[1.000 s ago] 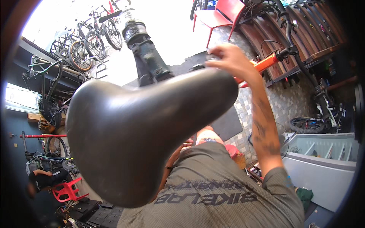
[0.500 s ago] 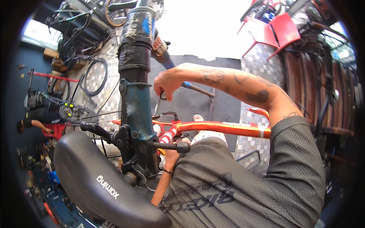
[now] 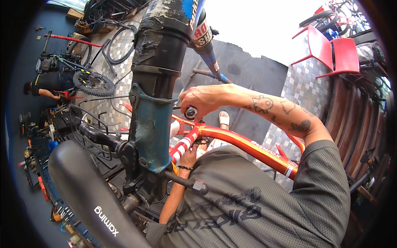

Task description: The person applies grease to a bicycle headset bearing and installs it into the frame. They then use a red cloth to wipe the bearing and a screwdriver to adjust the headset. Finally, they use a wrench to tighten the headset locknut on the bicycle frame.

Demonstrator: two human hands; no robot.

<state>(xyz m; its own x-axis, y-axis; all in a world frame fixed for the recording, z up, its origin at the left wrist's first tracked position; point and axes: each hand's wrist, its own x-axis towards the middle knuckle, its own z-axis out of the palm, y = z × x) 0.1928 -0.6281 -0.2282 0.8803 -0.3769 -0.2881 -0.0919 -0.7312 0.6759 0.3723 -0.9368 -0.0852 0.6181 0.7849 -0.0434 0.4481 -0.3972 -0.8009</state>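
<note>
My right hand (image 3: 198, 101), on the tattooed arm, is closed around a small round part with a black-and-silver ringed end (image 3: 190, 112). It hovers just above the open upper end of a tube on the orange bike frame (image 3: 235, 140). My left hand (image 3: 190, 156), with a dark bracelet on its wrist, is below, beside the red-and-white striped tube (image 3: 184, 144). Its fingers are partly hidden, so I cannot tell their grip. In front of both hands stands a worn blue-green and black stand post (image 3: 154, 120). A black saddle (image 3: 84, 190) is at lower left.
A long threaded bolt (image 3: 186, 182) sticks out from the stand's clamp toward my shirt. Red chairs (image 3: 331, 53) stand at upper right. At far left another person (image 3: 49, 87) is beside a bicycle (image 3: 93, 82), with tools (image 3: 62, 213) along the lower left.
The view has moved, making the stand post look larger. My right hand is closer to the frame tube's upper end. A black lever seen there earlier no longer shows.
</note>
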